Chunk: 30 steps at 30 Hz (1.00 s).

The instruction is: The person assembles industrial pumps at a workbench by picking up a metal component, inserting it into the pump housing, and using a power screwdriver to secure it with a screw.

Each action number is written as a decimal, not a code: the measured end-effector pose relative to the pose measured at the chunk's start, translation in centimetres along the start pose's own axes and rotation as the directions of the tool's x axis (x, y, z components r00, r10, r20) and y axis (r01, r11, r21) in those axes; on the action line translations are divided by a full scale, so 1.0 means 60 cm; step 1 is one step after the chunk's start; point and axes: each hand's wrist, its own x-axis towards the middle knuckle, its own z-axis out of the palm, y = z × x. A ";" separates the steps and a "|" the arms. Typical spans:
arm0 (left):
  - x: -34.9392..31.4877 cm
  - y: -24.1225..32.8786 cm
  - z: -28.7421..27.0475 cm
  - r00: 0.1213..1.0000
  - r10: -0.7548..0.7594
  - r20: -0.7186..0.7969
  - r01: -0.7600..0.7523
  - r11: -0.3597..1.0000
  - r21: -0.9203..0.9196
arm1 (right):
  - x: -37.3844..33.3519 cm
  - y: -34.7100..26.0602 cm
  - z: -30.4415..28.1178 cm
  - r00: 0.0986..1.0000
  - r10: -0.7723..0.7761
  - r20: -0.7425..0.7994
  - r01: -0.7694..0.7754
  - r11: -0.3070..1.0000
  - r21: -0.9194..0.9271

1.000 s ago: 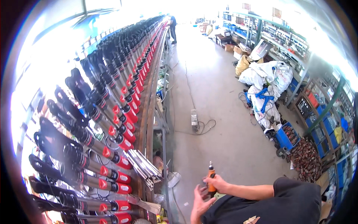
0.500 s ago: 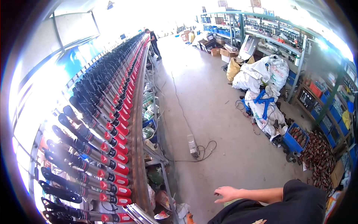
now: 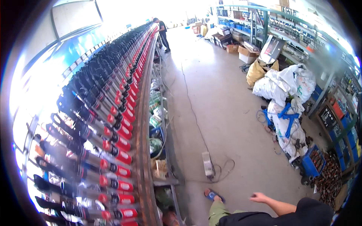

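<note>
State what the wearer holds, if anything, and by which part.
Cannot be told: the right hand looks curled, showing no object; the left hand is out of view.

The right hand (image 3: pixel 258 197) has open air around it over the floor (image 3: pixel 230 113); the aisle runs ahead between the long rack (image 3: pixel 145 124) and the white sacks (image 3: pixel 283 83); a cable (image 3: pixel 188 96) trails along it to a low, pale box (image 3: pixel 207 165); on the left, red-ended tubes (image 3: pixel 122 144) stand close together, with narrow gaps; a blue crate (image 3: pixel 313 161) and a parts heap (image 3: pixel 332 177) obstruct the right; far ahead, another person (image 3: pixel 163 34) stands beside the rack.
</note>
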 end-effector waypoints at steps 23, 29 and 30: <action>1.035 1.080 -0.526 0.979 0.187 -0.085 -0.149 0.930 0.335 | 0.812 -0.152 -0.523 0.759 0.483 0.436 -0.345 0.867 -0.359; 1.356 1.151 -0.582 0.986 -0.113 -0.118 0.145 0.939 0.311 | 1.231 -0.319 -0.788 0.911 0.408 -0.059 -0.398 0.908 0.131; 1.407 1.158 -0.592 0.978 -0.107 -0.177 0.166 0.917 0.363 | 1.224 -0.316 -0.812 0.839 0.544 -0.029 -0.545 0.837 -0.049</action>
